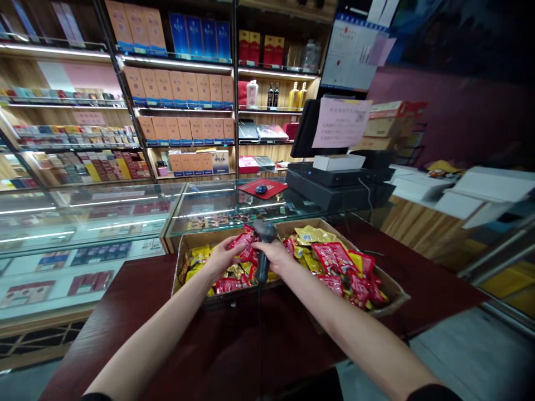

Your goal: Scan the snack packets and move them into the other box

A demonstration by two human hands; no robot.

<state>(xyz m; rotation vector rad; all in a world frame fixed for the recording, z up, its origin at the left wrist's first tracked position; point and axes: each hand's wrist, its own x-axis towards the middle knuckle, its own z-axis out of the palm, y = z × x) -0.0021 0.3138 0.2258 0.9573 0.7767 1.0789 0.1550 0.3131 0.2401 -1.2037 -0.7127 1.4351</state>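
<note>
Shelves (175, 63) of orange and blue boxes, bottles and small packs line the shop wall behind a glass display case (96, 220), their labels too small to read, as is the pink notice (340, 122) on the till monitor (305, 131). On a dark red counter (292, 345) sits a cardboard box (393, 291) heaped with red and yellow snack packets (334, 259), whose print is also unreadable. The left hand (223, 257) has its fingers together, gripping one red packet (244, 240) above the heap, while the right hand (273, 255) closes its fingers around the handle of a dark barcode scanner (262, 262), just beside that packet.
</note>
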